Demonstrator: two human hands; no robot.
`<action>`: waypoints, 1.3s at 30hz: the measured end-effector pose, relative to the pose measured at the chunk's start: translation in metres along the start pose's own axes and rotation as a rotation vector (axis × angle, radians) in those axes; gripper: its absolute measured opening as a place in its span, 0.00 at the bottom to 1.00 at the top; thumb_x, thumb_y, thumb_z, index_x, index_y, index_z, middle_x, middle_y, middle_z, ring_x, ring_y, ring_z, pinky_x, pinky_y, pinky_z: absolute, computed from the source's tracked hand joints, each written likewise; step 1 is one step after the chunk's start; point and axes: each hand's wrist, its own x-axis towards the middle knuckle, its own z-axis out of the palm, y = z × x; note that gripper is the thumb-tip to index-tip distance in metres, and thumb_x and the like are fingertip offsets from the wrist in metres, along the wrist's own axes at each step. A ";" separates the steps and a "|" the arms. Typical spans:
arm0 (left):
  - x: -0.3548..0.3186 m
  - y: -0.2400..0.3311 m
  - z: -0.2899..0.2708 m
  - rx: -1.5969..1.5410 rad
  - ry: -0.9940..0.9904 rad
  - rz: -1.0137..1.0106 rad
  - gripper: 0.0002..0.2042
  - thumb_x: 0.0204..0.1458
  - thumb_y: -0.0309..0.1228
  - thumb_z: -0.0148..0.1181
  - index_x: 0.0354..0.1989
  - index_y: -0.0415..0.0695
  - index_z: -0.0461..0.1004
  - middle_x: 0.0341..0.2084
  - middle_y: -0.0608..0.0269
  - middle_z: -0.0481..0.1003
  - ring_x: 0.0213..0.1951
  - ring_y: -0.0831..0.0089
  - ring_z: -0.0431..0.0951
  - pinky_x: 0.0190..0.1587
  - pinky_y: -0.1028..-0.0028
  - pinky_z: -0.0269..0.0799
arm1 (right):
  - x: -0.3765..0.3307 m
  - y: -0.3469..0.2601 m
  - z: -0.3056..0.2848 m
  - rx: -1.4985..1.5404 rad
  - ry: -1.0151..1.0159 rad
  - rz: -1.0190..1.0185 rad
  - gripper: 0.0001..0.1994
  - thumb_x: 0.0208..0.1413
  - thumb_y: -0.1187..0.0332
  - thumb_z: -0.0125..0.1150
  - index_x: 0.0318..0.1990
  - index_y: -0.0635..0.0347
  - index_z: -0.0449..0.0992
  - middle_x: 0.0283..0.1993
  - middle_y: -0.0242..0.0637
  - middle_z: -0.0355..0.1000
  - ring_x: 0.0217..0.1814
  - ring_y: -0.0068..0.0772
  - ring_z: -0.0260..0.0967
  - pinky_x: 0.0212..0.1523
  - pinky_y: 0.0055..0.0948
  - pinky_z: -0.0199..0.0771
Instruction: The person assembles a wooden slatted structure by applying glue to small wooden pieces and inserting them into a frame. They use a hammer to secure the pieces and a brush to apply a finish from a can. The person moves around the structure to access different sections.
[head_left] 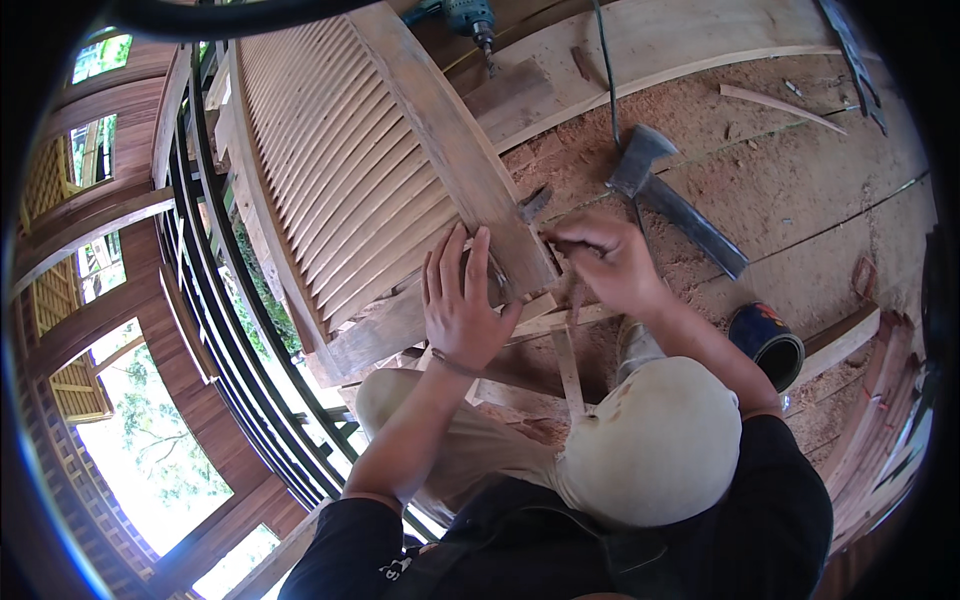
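A louvered wooden shutter [345, 150] with slanted slats in a wide frame lies before me. My left hand [462, 300] rests with fingers stretched out on the frame's near right corner. Beside that corner, my right hand [610, 262] is closed in a pinch at the outer edge of the frame's right stile [450, 120]. Whatever its fingertips hold is too small and hidden to name. A small dark metal piece [536, 202] lies just beyond those fingers. Thin wooden strips [568, 370] are under the corner, near my knee.
A hatchet [690, 215] lies on the sawdust-covered planks to the right, near an open blue can [768, 345]. A teal power drill [470, 22] is at the far side, and a black cord [606, 70] runs down nearby. Dark railings [225, 215] border the left.
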 end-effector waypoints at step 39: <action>0.004 0.002 -0.001 -0.009 0.002 -0.005 0.48 0.33 0.34 0.74 0.70 0.46 0.62 0.65 0.44 0.63 0.65 0.44 0.65 0.67 0.47 0.61 | -0.006 0.040 -0.068 -0.488 0.230 0.292 0.11 0.58 0.69 0.61 0.47 0.62 0.81 0.42 0.54 0.79 0.47 0.55 0.79 0.48 0.41 0.78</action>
